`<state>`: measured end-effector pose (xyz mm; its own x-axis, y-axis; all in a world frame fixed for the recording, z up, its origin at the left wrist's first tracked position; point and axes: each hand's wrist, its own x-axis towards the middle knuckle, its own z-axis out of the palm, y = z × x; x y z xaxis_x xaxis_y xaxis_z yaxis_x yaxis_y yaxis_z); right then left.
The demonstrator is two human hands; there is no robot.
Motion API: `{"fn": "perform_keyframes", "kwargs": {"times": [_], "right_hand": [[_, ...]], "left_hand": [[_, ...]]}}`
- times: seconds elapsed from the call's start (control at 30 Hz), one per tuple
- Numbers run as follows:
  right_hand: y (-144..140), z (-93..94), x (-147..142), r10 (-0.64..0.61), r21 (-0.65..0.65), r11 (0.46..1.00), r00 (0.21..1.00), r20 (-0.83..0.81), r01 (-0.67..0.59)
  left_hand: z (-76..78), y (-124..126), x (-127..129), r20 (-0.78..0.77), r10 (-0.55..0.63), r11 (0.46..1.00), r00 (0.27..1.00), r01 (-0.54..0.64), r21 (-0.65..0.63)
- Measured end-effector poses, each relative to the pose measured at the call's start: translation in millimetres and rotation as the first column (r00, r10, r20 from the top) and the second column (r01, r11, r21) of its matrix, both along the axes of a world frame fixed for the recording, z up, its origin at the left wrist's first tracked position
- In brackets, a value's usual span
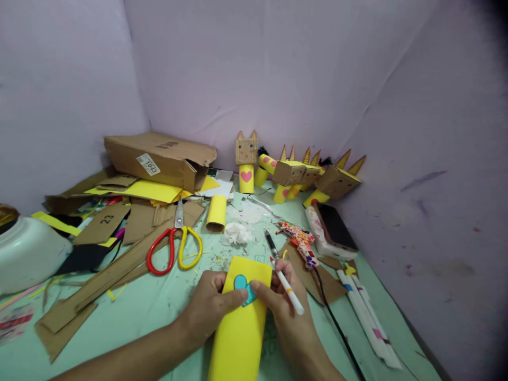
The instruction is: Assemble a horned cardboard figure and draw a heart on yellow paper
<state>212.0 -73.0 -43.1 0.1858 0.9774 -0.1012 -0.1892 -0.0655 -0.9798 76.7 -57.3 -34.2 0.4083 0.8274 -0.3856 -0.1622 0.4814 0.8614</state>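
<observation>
A long strip of yellow paper [240, 344] is held between both hands near the table's front edge. On its upper part sits a blue heart [240, 282] with a dark outline, partly covered by my thumbs. My left hand [208, 304] grips the strip's left edge, its thumb pressing on the heart. The strip's right edge is pinched by my right hand [283, 307], with that thumb on the heart too. A white marker [289, 291] with a red tip and an orange band is tucked between my right hand's fingers. A black-and-silver pen [272, 245] shows just beyond that hand.
Red-and-yellow-handled scissors [174, 248], a yellow tube [216, 212] and crumpled tissue [237, 233] lie ahead. A patterned glue gun [304, 243] with a black cord and a phone [336, 226] are at right. Behind stand several cardboard-headed figures [246, 153]; a cardboard box [159, 156] and scraps fill the left.
</observation>
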Motion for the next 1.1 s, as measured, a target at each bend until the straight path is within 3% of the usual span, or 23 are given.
{"fn": "perform_keyframes", "kwargs": {"times": [0.1,0.27,0.37,0.43,0.47,0.57,0.63,0.7,0.83,1.1], "right_hand": [[0.4,-2.3,0.2,0.008,0.021,1.0,1.0,0.022,-0.009],[7.6,-0.1,7.7,0.075,0.018,0.997,0.988,0.136,-0.079],[11.0,10.7,23.2,-0.145,0.121,0.985,0.969,0.202,0.122],[10.7,18.7,33.9,-0.308,0.254,0.927,0.947,0.092,0.277],[9.6,21.9,37.6,-0.307,0.305,0.909,0.951,0.027,0.285],[3.5,26.1,37.5,-0.059,0.35,0.935,0.998,-0.021,0.063],[-1.7,24.3,29.4,0.093,0.313,0.941,0.988,0.12,-0.127],[-5.9,20.0,19.7,0.136,0.225,0.954,0.955,0.264,-0.198],[-8.3,8.7,7.2,0.096,0.089,0.989,0.963,0.251,-0.122],[-7.4,-2.4,-5.1,0.035,0.12,0.99,0.943,0.33,-0.079]], "left_hand": [[-1.4,0.5,0.9,0.015,-0.021,1.0,1.0,0.021,-0.011],[1.1,1.7,2.3,-0.031,0.073,0.996,0.997,-0.074,-0.045],[4.1,2.7,2.3,-0.036,0.089,0.992,0.995,-0.092,-0.091],[5.5,3.7,2.6,-0.036,0.077,0.989,0.996,-0.081,-0.125],[5.8,4.3,2.8,-0.042,0.069,0.989,0.997,-0.074,-0.129],[5.1,5.5,3.7,-0.068,0.048,0.993,0.997,-0.055,-0.106],[3.3,5.8,4.0,-0.058,0.041,0.996,0.997,-0.045,-0.077],[1.3,5.9,3.9,-0.044,0.048,0.998,0.998,-0.05,-0.043],[-1.4,6.3,3.7,-0.081,0.04,0.999,0.996,-0.04,0.003],[1.4,8.2,5.0,-0.096,0.0,1.0,0.995,0.002,0.026]]}}
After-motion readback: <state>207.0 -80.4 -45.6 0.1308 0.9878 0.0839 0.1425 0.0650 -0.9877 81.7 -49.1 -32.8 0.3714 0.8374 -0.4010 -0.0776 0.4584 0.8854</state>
